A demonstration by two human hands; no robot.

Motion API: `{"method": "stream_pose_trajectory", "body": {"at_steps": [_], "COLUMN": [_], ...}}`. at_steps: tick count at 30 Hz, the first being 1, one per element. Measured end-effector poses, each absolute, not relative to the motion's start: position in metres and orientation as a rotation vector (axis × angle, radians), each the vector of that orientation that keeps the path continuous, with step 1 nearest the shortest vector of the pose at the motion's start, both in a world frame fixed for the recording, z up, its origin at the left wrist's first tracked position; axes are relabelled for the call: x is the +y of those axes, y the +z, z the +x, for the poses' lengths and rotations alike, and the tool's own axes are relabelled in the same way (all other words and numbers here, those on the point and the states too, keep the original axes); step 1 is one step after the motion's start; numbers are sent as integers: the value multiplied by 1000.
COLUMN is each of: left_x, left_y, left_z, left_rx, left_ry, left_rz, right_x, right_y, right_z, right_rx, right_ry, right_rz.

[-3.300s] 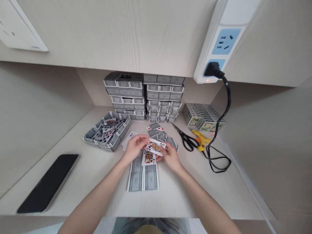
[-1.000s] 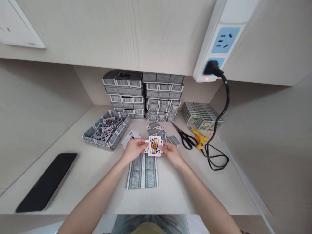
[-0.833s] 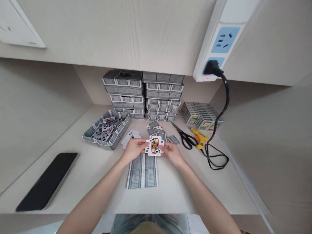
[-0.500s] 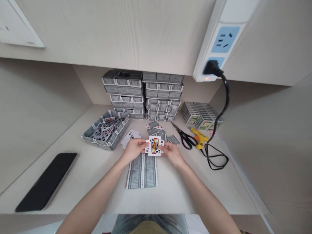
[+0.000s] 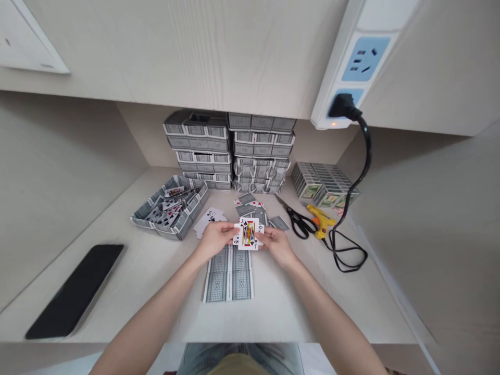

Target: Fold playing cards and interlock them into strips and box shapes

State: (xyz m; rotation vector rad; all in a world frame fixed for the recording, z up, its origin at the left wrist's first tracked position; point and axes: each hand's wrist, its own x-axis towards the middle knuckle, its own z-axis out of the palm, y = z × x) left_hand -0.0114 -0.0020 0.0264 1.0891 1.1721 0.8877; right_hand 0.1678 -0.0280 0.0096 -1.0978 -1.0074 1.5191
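Between my hands are a few playing cards (image 5: 249, 233), face up, with a jack of clubs in front and a card lying crosswise behind it. My left hand (image 5: 215, 240) pinches their left side, and my right hand (image 5: 278, 245) grips the right side with the thumb on the jack. Below them on the desk lies a flat panel of cards (image 5: 228, 276), backs up, its far end partly hidden by my hands and the held cards. Beyond my left hand is a fan of face-up cards (image 5: 209, 219). Loose cards (image 5: 250, 207), mostly backs up, lie just past the held ones.
A card-built tray (image 5: 156, 229) of loose cards stands left, a black phone (image 5: 74, 291) nearer. Stacked card boxes (image 5: 261, 146) line the back. On the right are scissors (image 5: 299, 221), a yellow glue gun (image 5: 321, 221) with its cord, card packs (image 5: 324, 182) and a power strip (image 5: 339, 78).
The view has shifted very slightly. Both hands keep their hold on the cards, with almost no movement.
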Motion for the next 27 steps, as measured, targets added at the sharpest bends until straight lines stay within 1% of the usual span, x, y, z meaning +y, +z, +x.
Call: {"method": "stream_pose_trajectory", "body": {"at_steps": [3, 7, 13, 18, 27], "left_x": [-3, -4, -5, -9, -18], "left_y": [33, 41, 45, 42, 36], "left_z": [-13, -20, -22, -14, 3], "left_rx": [1136, 971, 849, 873, 996], "left_ry": [867, 775, 716, 718, 881], "left_rz": [1038, 944, 902, 927, 900], "right_x": [-28, -28, -29, -29, -30], "right_y": [12, 16, 16, 11, 3], "right_z": [168, 170, 170, 169, 169], "right_rx": [-982, -974, -1032, -1091, -1256], "right_ry": [1518, 1510, 1449, 1372, 1188], "right_rz": [-1100, -1106, -1092, -1086, -1196]}}
